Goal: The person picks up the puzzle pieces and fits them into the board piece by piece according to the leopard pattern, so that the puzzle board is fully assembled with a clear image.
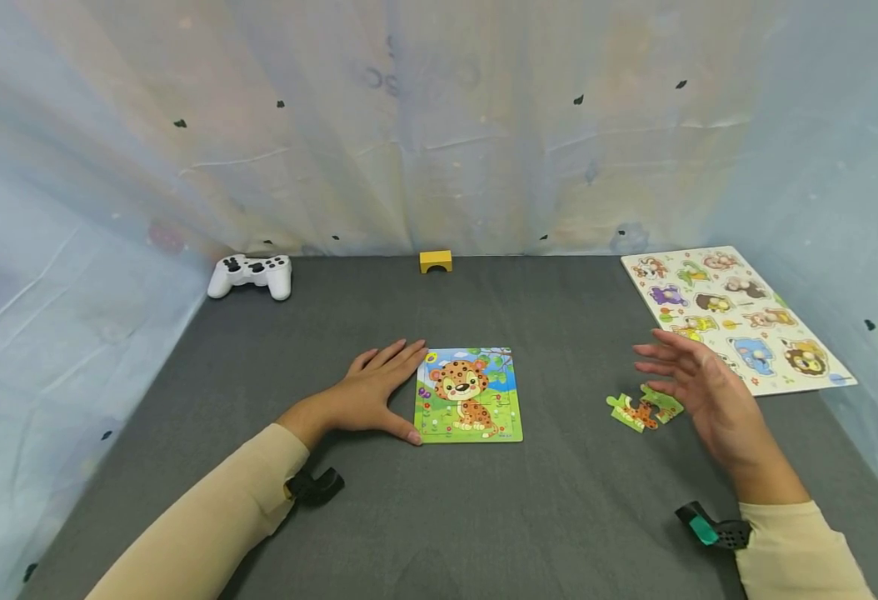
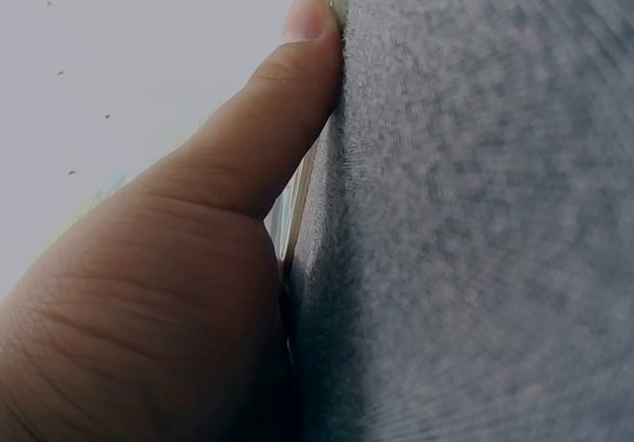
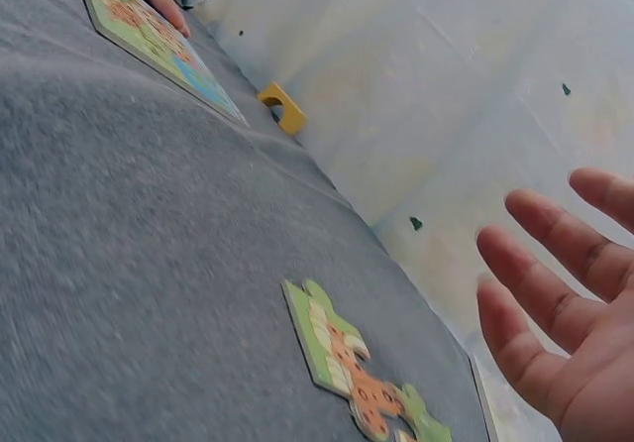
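A square leopard jigsaw puzzle (image 1: 467, 396) lies flat in the middle of the grey table. My left hand (image 1: 375, 392) rests along its left side, fingers stretched out, with the thumb at the lower left corner and the fingertips at the upper left one. In the left wrist view the thumb (image 2: 267, 95) lies against the puzzle's thin edge. Off to the right is a small cluster of loose puzzle pieces (image 1: 643, 410), green with orange spotted parts. My right hand (image 1: 716, 400) is held beside the cluster, its fingers spread and relaxed, holding nothing.
At the far right, a white animal knob-puzzle board (image 1: 772, 380) lies by the wall sheet. A yellow arch block (image 1: 436, 260) stands at the table's back edge, and a white game controller (image 1: 253, 275) sits at the back left. Printed sheets (image 1: 469, 167) hang around the table.
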